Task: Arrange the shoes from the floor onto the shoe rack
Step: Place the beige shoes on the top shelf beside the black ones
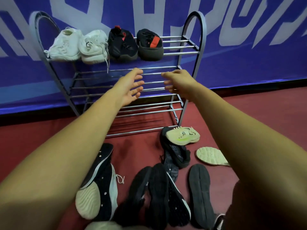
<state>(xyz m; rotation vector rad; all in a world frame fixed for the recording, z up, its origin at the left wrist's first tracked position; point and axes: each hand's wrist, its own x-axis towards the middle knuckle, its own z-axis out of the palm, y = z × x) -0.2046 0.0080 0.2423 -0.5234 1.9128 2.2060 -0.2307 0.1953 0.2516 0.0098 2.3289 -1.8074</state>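
Observation:
A grey metal shoe rack (180, 47) with three barred shelves stands against the wall. Its top shelf holds a pair of white sneakers (78, 45) on the left and a pair of black shoes with red tongues (135, 44) beside them. My left hand (131, 87) and my right hand (178, 83) are stretched out in front of the middle shelf, palms facing each other, fingers spread, holding nothing. On the floor below lie several shoes: a black-and-white sneaker (99, 183) on the left, black shoes (159, 193) in the middle, and a cream shoe (183, 136) by the rack's right foot.
A blue banner with large pale letters (249, 39) covers the wall behind the rack. The floor is dark red (249, 117). A cream sole (211, 156) lies upturned at the right, partly under my right forearm. The rack's middle and bottom shelves hold nothing.

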